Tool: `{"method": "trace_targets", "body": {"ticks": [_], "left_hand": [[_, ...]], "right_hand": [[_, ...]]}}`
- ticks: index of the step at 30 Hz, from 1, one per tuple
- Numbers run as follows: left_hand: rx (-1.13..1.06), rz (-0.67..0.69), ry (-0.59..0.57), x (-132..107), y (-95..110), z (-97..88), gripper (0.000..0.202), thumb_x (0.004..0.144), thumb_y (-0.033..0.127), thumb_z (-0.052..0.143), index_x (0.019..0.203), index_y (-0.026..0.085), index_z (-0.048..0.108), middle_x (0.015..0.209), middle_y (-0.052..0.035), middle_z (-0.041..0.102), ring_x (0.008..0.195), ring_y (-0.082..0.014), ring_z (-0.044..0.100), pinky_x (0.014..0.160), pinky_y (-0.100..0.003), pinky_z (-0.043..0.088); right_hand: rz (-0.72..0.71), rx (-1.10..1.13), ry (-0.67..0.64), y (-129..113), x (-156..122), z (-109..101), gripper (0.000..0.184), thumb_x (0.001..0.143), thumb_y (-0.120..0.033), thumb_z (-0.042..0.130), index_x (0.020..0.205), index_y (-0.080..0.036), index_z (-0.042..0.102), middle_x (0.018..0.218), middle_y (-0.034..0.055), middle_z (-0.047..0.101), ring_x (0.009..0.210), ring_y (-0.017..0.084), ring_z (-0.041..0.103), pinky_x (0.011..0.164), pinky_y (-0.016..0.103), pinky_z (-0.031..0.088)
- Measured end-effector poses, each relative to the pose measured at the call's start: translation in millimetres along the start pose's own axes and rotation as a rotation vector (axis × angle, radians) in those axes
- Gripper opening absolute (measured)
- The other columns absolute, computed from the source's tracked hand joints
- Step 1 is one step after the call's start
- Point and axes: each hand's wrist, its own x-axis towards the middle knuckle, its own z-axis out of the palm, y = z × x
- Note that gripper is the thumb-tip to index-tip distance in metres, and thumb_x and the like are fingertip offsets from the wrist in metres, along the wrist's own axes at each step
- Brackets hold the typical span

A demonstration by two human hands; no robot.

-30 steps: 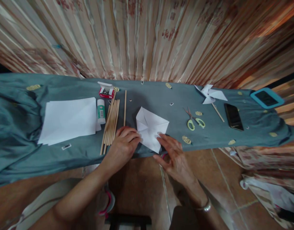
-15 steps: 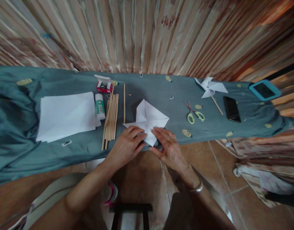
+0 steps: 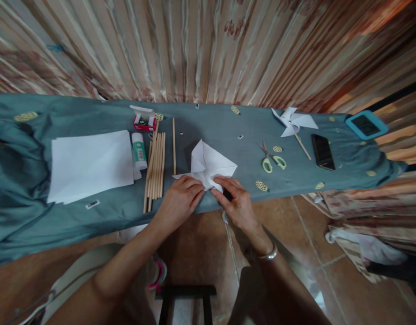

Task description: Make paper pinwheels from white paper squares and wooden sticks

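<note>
A white folded paper piece with pointed flaps lies near the front edge of the teal-covered table. My left hand rests on its near left corner, fingers curled down onto the paper. My right hand pinches the near right part of the same paper, fingers bent over a fold. Both hands meet at the paper's near tip. A bundle of wooden sticks lies just left of my left hand.
A stack of white sheets, a glue stick and a small red box sit to the left. Green-handled scissors, a finished paper pinwheel, a dark phone and a blue-framed device lie right. Curtains hang behind.
Both hands have drawn closer together at the paper's near tip. The paper's flaps have been folded inward, so its outline changed from a square-like sheet to a pointed shape.
</note>
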Motion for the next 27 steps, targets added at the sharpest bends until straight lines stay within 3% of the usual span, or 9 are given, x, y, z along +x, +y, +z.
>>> {"method": "trace_targets", "body": {"ticks": [14,21,27], "left_hand": [[0.022,-0.112,-0.011,8,-4,1.4,0.019,0.092,0.020,0.051,0.090,0.012,0.067,0.094,-0.0083,0.070,0.088,-0.0219,0.059,0.081,-0.037,0.052],[0.043,-0.112,-0.015,9,-4,2.3,0.018,0.092,0.021,0.050,0.090,0.014,0.067,0.094,-0.0081,0.069,0.089,-0.0214,0.061,0.083,-0.038,0.053],[-0.026,-0.116,0.096,2,-3,1.2,0.021,0.090,0.025,0.056,0.108,0.015,0.062,0.103,-0.0093,0.067,0.095,-0.0223,0.064,0.086,-0.039,0.055]], "right_hand": [[-0.023,-0.033,0.062,-11,-6,8,0.033,0.093,-0.026,0.053,0.126,-0.022,0.057,0.119,0.0095,0.066,0.114,0.023,0.058,0.099,0.045,0.047],[-0.042,0.007,0.061,-12,-3,14,0.022,0.093,-0.022,0.051,0.110,-0.022,0.066,0.111,0.0075,0.070,0.109,0.021,0.061,0.098,0.042,0.048],[0.003,-0.014,0.072,-13,0,17,0.025,0.092,-0.022,0.051,0.112,-0.021,0.066,0.111,0.0085,0.069,0.109,0.022,0.061,0.097,0.042,0.049]]}}
